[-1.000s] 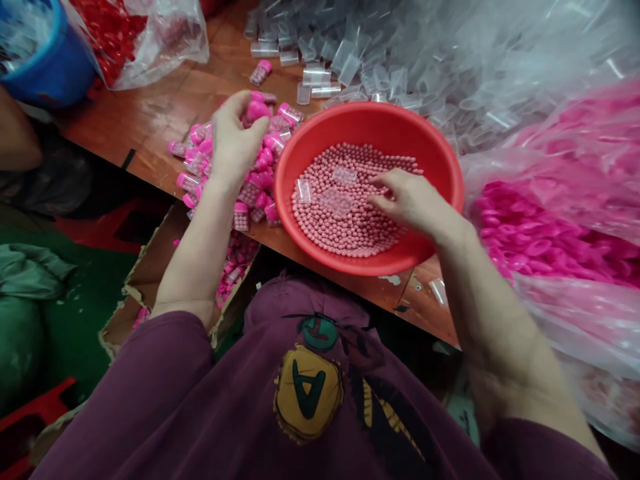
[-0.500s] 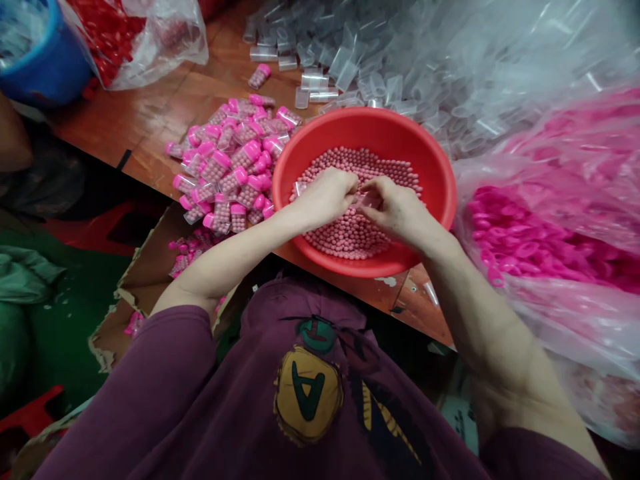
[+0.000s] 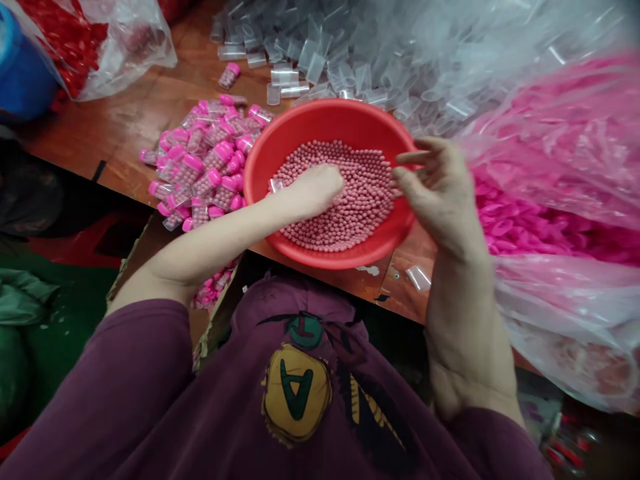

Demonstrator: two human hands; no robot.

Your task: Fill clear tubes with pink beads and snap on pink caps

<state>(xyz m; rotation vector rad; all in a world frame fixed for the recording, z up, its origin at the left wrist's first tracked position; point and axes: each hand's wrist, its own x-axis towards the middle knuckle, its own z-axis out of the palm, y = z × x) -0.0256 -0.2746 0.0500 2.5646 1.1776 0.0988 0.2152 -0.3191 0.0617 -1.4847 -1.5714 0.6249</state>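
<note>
A red plastic bowl holds a bed of small pink beads. My left hand is down in the bowl, its fingers curled against the beads. Whatever it grips is hidden beneath the hand. Over the bowl's right rim is my right hand, thumb and fingers apart, with nothing visible between them. A small clear plastic container rests at the left side of the beads. Left of the bowl lies a heap of little clear bottles with pink caps, filled with beads.
Many empty clear containers are piled behind the bowl. Bright pink caps fill a plastic bag at the right. One clear container lies near the table edge. A blue tub and red pieces stand at the far left.
My hands, together over the beads before, are now apart. The right has moved right to the rim and spread its fingers; the left stays low in the bowl. The view has shifted right.
</note>
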